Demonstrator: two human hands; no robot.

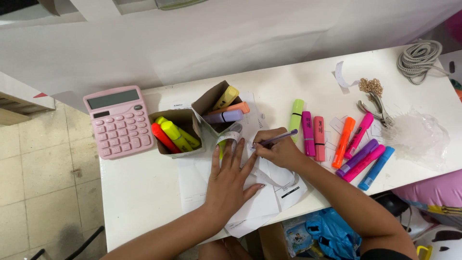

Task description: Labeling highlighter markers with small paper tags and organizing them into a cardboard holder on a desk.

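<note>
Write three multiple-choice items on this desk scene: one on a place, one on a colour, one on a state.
1. Where is the calculator?
A. left of the cardboard boxes
B. beside the coiled cord
C. under the papers

2. What colour is the calculator?
A. blue
B. pink
C. grey

3. What does the right hand hold?
A. nothing
B. pliers
C. a purple pen

Answers:
1 A, it lies left of the box of highlighters.
2 B, its case and keys are pink.
3 C, the fingers grip the pen over the papers, while the left hand lies flat.
</note>
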